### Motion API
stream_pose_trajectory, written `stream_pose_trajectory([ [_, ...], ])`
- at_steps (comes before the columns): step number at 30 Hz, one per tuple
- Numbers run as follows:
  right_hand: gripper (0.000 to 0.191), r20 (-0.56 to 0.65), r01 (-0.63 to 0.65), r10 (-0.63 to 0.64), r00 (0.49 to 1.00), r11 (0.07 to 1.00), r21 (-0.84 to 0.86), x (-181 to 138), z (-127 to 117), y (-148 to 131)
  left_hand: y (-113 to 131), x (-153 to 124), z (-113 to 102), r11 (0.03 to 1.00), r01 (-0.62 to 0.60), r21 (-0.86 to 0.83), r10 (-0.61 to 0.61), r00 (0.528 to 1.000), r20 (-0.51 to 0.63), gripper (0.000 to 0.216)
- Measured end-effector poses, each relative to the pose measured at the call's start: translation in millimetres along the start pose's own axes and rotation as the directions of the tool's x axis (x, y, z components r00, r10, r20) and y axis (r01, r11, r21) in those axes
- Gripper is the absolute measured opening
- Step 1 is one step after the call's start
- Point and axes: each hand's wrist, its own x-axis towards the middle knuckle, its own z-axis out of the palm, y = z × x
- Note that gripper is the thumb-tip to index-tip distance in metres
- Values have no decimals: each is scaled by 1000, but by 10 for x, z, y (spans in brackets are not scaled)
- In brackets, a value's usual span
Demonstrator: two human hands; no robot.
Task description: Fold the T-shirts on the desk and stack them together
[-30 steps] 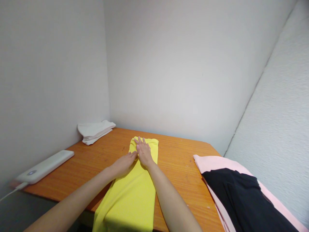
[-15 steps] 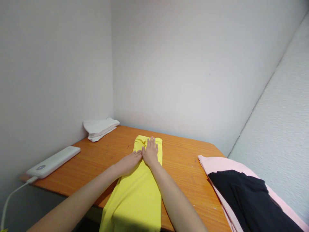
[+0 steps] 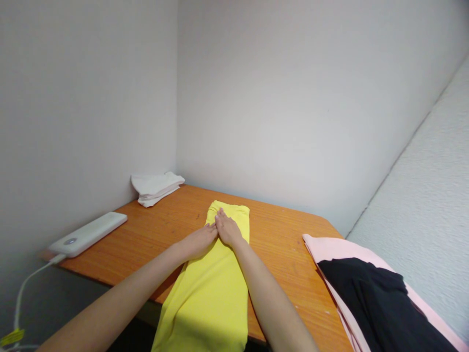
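A long yellow cloth (image 3: pixel 212 288) lies folded lengthwise across the orange wooden table (image 3: pixel 282 239), its near end hanging over the front edge. My left hand (image 3: pixel 200 239) rests flat on the cloth's left side near its far end. My right hand (image 3: pixel 227 229) lies just beside it, palm down, fingers drawn in and pressing the fabric. The fingertips of both hands touch each other. Neither hand visibly grips the cloth.
A folded white cloth (image 3: pixel 157 187) sits in the far left corner by the walls. A white power bank (image 3: pixel 88 233) with a cable (image 3: pixel 22 293) lies at the left edge. A pink cloth (image 3: pixel 330 249) with a black garment (image 3: pixel 377 303) on it covers the right side.
My right hand's fingers have drawn back from the cloth's far end toward me and curled in. The left hand stays beside it. The view has shifted slightly.
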Motion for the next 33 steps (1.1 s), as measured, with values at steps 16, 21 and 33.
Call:
stream_pose_trajectory([
  [16, 39, -353, 103, -67, 933, 991, 84, -722, -810, -115, 1122, -1755, -243, 700, 517, -493, -714, 536, -451, 35],
  [21, 26, -240, 48, -12, 971, 988, 147, -2165, -1053, -502, 1243, -2226, 207, 410, 531, -742, -836, 545, -72, 52],
  [33, 47, -81, -219, 377, 923, 684, 696, -3319, -90, -532, 1621, -1932, 224, 98, 464, -881, -616, 723, 313, 60],
])
